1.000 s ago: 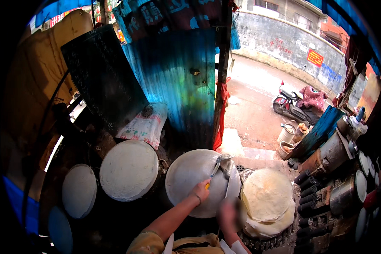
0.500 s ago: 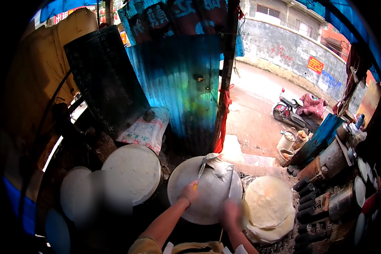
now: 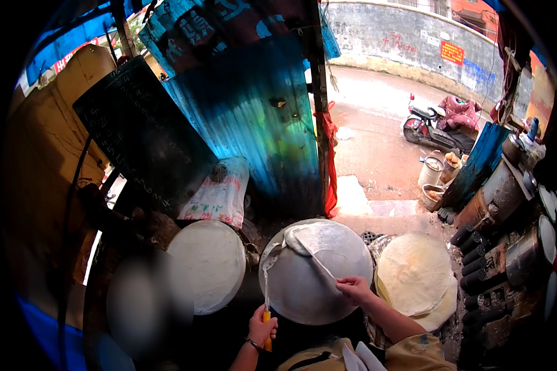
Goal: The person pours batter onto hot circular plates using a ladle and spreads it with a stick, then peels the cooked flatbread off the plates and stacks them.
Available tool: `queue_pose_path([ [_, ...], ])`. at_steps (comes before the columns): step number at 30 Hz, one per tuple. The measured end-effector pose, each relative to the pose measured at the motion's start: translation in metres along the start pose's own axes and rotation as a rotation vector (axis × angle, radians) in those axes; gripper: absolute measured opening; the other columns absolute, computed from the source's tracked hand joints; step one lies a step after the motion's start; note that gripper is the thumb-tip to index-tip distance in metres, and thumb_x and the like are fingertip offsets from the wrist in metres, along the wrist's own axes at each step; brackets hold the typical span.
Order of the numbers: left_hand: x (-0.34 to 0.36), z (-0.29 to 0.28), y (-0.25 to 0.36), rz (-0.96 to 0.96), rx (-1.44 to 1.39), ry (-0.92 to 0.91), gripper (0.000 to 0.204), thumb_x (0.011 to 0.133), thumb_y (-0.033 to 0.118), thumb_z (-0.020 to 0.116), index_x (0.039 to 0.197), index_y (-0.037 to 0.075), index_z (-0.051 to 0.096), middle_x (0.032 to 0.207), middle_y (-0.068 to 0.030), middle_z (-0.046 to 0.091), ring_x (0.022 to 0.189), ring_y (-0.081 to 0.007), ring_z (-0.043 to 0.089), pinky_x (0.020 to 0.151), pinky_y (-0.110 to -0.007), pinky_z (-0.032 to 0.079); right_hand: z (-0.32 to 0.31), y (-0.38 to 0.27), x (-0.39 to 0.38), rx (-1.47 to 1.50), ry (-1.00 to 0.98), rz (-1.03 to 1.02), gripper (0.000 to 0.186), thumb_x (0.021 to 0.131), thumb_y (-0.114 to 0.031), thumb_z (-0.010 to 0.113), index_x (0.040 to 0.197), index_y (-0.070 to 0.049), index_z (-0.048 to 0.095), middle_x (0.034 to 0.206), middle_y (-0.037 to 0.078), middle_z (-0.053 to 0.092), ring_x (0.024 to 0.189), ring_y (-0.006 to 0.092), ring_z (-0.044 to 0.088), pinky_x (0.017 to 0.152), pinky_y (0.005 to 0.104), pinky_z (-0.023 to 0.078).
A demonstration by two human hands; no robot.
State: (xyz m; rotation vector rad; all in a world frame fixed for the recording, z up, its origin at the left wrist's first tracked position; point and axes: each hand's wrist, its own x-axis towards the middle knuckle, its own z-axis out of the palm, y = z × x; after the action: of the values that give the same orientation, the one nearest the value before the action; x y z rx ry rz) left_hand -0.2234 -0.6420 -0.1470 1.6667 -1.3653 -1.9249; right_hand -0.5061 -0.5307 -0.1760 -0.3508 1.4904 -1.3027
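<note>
A round grey griddle (image 3: pixel 315 303) is in front of me. My left hand (image 3: pixel 257 328) is closed round the yellow handle of a scraper (image 3: pixel 267 320), whose metal part reaches to the griddle's left rim. Pale batter clings to the scraper's far end. With its fingers pinched, my right hand (image 3: pixel 354 290) holds a thin stick (image 3: pixel 319 263) slanting over the griddle. At the stick's far end is a pale, rounded, batter-coated part (image 3: pixel 296 240), resting near the griddle's far left edge.
Right of the griddle lies a stack of thin round pancakes (image 3: pixel 414 272). Another round plate (image 3: pixel 206 266) with a pale sheet on it stands left. Dark cylindrical briquettes (image 3: pixel 473 255) and a metal drum (image 3: pixel 486 207) line the right side. A scooter (image 3: pixel 436 127) stands outside.
My left hand has drawn back toward me, bringing the scraper to the griddle's left rim. The right hand has moved forward with the stick. The head view has shifted.
</note>
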Motion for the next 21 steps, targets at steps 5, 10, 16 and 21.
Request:
queue_pose_path([
  [5, -0.066, 0.008, 0.007, 0.088, -0.165, 0.032, 0.026, 0.085, 0.004, 0.049, 0.110, 0.005, 0.044, 0.069, -0.0033, 0.050, 0.047, -0.0088, 0.045, 0.038, -0.022, 0.038, -0.040, -0.018, 0.017, 0.008, 0.195, -0.071, 0.021, 0.078, -0.019, 0.066, 0.095, -0.005, 0.065, 0.053, -0.004, 0.049, 0.035, 0.0038, 0.036, 0.032, 0.0189, 0.025],
  [10, -0.111, -0.012, -0.007, 0.217, -0.281, -0.002, 0.018, 0.084, 0.001, 0.048, 0.102, 0.003, 0.047, 0.066, -0.0011, 0.050, 0.042, -0.0046, 0.041, 0.034, -0.018, 0.032, -0.017, -0.022, 0.016, -0.061, -0.214, 0.122, 0.019, 0.078, -0.017, 0.068, 0.094, -0.007, 0.066, 0.053, -0.005, 0.048, 0.038, 0.0037, 0.038, 0.034, 0.0193, 0.026],
  [16, -0.101, 0.007, 0.011, 0.217, -0.385, -0.246, 0.039, 0.086, 0.004, 0.045, 0.125, 0.004, 0.038, 0.065, -0.0022, 0.049, 0.042, -0.0055, 0.039, 0.033, -0.017, 0.029, -0.033, -0.032, 0.034, -0.109, -0.019, 0.041, 0.022, 0.077, -0.018, 0.067, 0.096, -0.006, 0.065, 0.059, -0.005, 0.052, 0.040, 0.0032, 0.038, 0.035, 0.0186, 0.026],
  [21, -0.123, 0.003, 0.007, 0.379, -0.417, -0.197, 0.033, 0.087, 0.006, 0.047, 0.120, 0.006, 0.042, 0.064, -0.0004, 0.044, 0.043, -0.0056, 0.036, 0.034, -0.017, 0.029, -0.049, -0.047, 0.013, -0.180, -0.325, 0.184, 0.013, 0.080, -0.011, 0.065, 0.092, -0.006, 0.065, 0.056, -0.004, 0.049, 0.039, 0.0038, 0.038, 0.034, 0.0192, 0.024],
])
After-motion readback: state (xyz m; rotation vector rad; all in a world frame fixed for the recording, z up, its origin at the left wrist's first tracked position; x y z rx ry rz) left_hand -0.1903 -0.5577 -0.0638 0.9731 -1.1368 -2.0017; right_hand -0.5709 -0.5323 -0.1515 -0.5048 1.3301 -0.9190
